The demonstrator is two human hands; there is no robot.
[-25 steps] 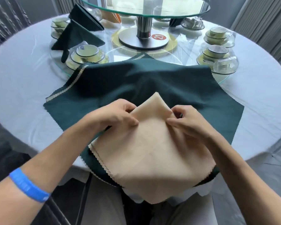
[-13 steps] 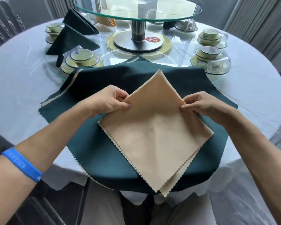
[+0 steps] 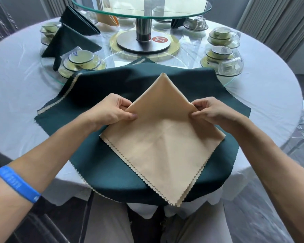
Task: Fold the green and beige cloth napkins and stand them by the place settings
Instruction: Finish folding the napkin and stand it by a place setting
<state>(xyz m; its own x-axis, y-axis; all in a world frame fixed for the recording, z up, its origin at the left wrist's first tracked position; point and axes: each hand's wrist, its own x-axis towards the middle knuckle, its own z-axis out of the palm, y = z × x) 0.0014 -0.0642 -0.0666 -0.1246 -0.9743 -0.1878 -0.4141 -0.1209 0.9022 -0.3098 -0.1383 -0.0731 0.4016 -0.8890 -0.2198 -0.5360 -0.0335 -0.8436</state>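
A beige napkin (image 3: 162, 146), folded into a layered diamond, lies on a spread green napkin (image 3: 102, 95) at the table's near edge. Its zigzag corners hang over the edge toward me. My left hand (image 3: 112, 112) pinches the beige napkin's upper left fold. At the upper right fold, my right hand (image 3: 211, 111) pinches the same cloth. The far corner of the beige napkin points at the turntable. Two folded green napkins (image 3: 68, 41) stand at the back left beside cup settings.
A raised glass turntable (image 3: 140, 13) on a steel post stands in the middle of the white round table (image 3: 16, 88). Stacked cups and saucers sit at the left (image 3: 81, 61) and right (image 3: 221, 58) on a lower glass ring. A folded beige napkin (image 3: 107, 19) stands farther back.
The beige napkin went from a raised, bunched fold to a flat diamond pulled taut. Both hands moved apart to its left and right folds.
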